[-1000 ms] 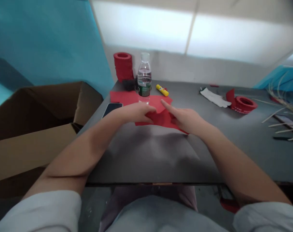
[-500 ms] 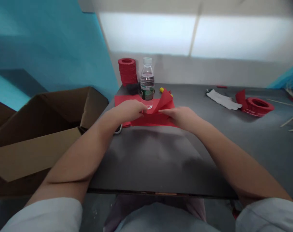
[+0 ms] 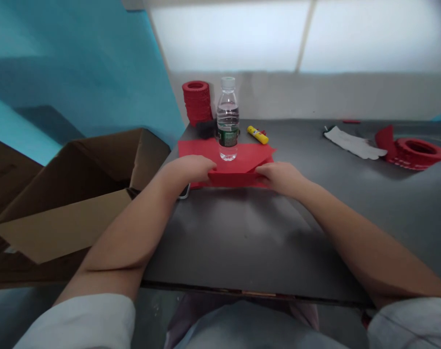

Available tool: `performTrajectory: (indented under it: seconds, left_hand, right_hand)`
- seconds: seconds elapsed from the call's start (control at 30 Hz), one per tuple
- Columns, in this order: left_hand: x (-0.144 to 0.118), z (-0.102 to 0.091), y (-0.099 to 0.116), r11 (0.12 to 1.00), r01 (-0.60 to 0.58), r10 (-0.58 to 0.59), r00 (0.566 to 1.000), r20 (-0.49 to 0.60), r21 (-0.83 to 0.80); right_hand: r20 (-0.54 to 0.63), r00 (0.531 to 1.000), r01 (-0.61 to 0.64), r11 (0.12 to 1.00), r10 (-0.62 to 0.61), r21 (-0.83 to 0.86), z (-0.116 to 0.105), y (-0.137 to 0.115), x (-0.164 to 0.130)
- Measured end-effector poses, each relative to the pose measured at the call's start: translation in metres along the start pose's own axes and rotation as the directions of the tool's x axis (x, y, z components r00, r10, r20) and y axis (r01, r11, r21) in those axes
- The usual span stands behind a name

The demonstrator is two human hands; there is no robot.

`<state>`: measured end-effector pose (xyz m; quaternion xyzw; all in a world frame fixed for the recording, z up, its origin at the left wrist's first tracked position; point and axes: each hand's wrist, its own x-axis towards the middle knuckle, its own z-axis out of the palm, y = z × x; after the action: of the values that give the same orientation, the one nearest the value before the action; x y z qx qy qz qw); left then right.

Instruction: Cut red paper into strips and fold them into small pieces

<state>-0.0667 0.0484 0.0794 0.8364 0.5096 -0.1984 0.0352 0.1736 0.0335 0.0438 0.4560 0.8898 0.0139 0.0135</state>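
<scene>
- Nearest to us, both forearms reach forward over the bare front of the dark desk (image 3: pixel 242 232).
- Our left hand (image 3: pixel 189 169) presses on the left end of the folded red paper (image 3: pixel 238 172), fingers laid flat on it; its grip is pinning the sheet down rather than clenched round it.
- Our right hand (image 3: pixel 282 177) meets the right end of the same sheet, fingertips pinching its edge, so this grip is closed on the paper.
- The red paper lies flat on the desk between the two hands, touching both, its folded edge facing us.
- A phone (image 3: pixel 184 192) peeks out just under the left wrist.
- To the left, beside the desk, an open cardboard box (image 3: pixel 78 194) stands with its flaps spread; we cannot tell what is in it.
- Just behind the paper a clear water bottle (image 3: pixel 228 121) stands upright, capped and partly filled.
- A yellow glue stick (image 3: pixel 257 135) lies right of the bottle.
- A stack of red rings (image 3: pixel 196 101) stands behind the bottle, to its left.
- Far right lie a white glove (image 3: pixel 353 143) and a low red ring (image 3: pixel 416 150).
</scene>
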Motion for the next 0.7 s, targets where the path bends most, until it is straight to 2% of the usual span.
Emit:
performTrajectory:
  seconds: [0.1,0.2,0.37,0.47,0.6,0.7]
  left_hand:
    - [0.002,0.001,-0.001,1.000,0.008,-0.009,1.000,0.013,0.008]
    - [0.005,0.003,-0.002,1.000,-0.011,0.011,1.000,0.005,-0.028]
    - [0.007,0.005,-0.004,0.996,0.084,-0.085,0.995,0.050,0.016]
    - [0.007,0.005,-0.003,0.998,0.066,-0.067,0.997,0.036,0.022]
    - [0.007,0.004,0.002,1.000,-0.019,0.018,1.000,-0.025,-0.020]
    - [0.007,0.003,0.007,0.998,-0.032,0.029,0.999,-0.044,-0.061]
  right_hand:
    - [0.028,0.999,-0.030,0.999,0.031,-0.022,-0.001,0.001,0.000]
    - [0.127,0.987,-0.095,0.993,0.103,-0.074,-0.002,0.004,0.000]
    - [0.317,0.901,-0.253,0.953,0.295,-0.167,-0.006,0.017,-0.004]
    - [0.364,0.886,-0.242,0.956,0.288,-0.167,-0.006,0.019,-0.004]
    - [0.352,0.908,-0.187,0.972,0.226,-0.142,-0.003,0.017,-0.001]
    - [0.337,0.921,-0.165,0.980,0.194,-0.111,-0.002,0.017,0.000]
